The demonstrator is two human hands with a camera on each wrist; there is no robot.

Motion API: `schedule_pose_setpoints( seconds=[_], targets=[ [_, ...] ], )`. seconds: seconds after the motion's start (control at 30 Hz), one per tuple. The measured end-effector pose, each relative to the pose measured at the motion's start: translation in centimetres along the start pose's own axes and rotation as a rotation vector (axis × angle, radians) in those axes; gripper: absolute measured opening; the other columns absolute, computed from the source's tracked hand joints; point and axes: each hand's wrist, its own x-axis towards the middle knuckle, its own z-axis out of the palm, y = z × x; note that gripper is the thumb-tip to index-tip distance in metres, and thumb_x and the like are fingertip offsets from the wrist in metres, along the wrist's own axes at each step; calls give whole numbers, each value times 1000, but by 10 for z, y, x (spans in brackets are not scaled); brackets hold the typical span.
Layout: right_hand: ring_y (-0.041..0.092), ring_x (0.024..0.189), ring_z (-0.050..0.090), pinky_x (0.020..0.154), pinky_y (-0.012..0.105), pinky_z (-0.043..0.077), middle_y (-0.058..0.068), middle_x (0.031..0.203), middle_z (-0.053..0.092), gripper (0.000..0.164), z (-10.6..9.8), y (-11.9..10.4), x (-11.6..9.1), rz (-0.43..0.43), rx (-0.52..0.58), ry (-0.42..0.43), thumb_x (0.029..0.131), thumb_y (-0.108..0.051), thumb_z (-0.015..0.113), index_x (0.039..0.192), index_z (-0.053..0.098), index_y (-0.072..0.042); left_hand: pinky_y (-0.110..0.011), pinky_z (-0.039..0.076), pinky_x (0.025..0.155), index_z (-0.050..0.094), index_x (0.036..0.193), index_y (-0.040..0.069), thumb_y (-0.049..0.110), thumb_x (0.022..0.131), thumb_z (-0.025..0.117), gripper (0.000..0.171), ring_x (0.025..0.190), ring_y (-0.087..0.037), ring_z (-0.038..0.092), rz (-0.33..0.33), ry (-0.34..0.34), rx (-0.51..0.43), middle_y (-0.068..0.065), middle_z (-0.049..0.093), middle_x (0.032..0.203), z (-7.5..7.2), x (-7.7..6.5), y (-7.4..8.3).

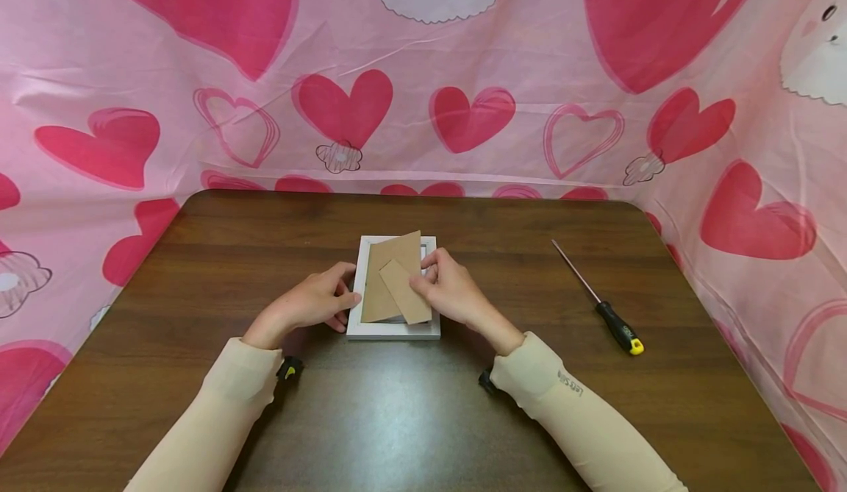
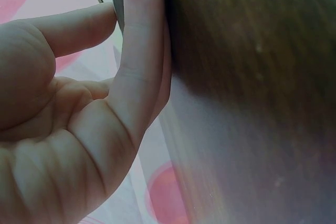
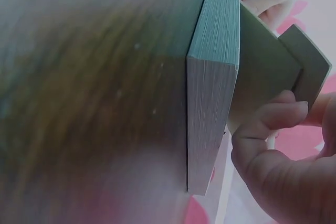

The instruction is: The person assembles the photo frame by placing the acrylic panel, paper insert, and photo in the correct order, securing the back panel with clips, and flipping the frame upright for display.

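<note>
A white picture frame point(image 1: 393, 334) lies face down on the table, its inner recess partly showing. Over it a brown backing board point(image 1: 379, 302) with a fold-out stand leg point(image 1: 405, 291) sits askew, turned and raised out of the recess. My left hand point(image 1: 314, 299) grips the frame's left side, thumb on the border and fingers along the outer edge. With thumb and fingers my right hand point(image 1: 453, 290) pinches the board at its right side. The right wrist view shows the board point(image 3: 262, 66) tilted up from the frame point(image 3: 212, 93).
A screwdriver point(image 1: 598, 301) with a black and yellow handle lies on the right of the dark wooden table point(image 1: 265, 220). Pink cloth point(image 1: 410, 51) printed with hearts hangs behind and at both sides.
</note>
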Motion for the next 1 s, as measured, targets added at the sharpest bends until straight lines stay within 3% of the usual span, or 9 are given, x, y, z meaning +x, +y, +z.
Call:
schedule_pose_setpoints(
  seconds=[0.2,0.43,1.0],
  targets=[
    [17,69,57,60,31,48,2,77,63,39,1,1,0,29,19,-34,91,-24,63,120,43,-5,-34,58,62,30,143,8,15,94,62,58,71,-25,61,-3,0,-2,-17,53,97,0,0,0],
    [13,66,58,60,30,48,-1,73,62,59,0,1,1,-19,-18,-24,90,-21,63,139,36,-2,-34,58,62,30,142,8,15,94,62,58,71,-26,60,-1,1,0,-17,53,97,1,0,1],
    [11,57,51,49,25,42,0,72,58,58,-2,3,2,-78,-143,-50,92,-21,62,140,37,0,-35,58,61,30,143,8,15,95,61,58,70,-25,60,7,1,9,-17,53,96,1,-1,0]
  ],
)
